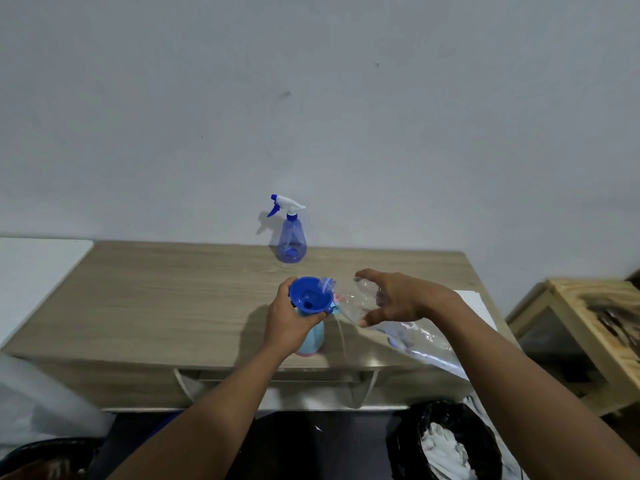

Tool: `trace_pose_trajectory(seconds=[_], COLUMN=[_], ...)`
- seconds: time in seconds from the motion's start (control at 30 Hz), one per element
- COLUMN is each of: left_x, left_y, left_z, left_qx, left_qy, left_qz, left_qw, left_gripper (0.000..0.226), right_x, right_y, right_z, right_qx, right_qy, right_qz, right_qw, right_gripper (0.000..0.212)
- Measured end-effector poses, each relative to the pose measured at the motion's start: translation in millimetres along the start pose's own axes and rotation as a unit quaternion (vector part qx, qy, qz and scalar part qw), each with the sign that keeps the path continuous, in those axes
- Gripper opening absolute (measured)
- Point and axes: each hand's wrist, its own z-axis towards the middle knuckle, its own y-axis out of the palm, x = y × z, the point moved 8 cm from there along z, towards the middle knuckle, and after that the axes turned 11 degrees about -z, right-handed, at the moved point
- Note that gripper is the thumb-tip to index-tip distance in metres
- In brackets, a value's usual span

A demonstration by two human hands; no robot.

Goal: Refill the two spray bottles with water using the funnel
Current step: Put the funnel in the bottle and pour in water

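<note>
A blue funnel sits in the neck of a light blue spray bottle that stands on the wooden desk. My left hand grips the funnel and the bottle's neck. My right hand holds a large clear plastic water bottle, tipped to the left with its mouth over the funnel's rim. A thin stream of water appears to run down just right of the funnel. A second spray bottle, translucent blue with a white and blue trigger head, stands at the back of the desk by the wall.
A white sheet lies on the desk's right end. A wooden crate-like shelf stands to the right. A black bin with white waste sits below at the front right. A white surface adjoins the desk on the left.
</note>
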Motion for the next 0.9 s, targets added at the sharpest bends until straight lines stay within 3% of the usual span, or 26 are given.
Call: trace_pose_trajectory(seconds=[0.9], left_x=[4.0], left_y=[-0.3], left_z=[-0.9], left_qx=[0.003], left_qy=[-0.003], left_qz=[-0.003], left_qw=[1.000], left_gripper=[0.083], right_x=[-0.2], right_y=[-4.2], right_z=[2.9], right_qx=[-0.032], right_qy=[0.013], right_qz=[-0.076], right_qw=[0.997], right_gripper=[0.099])
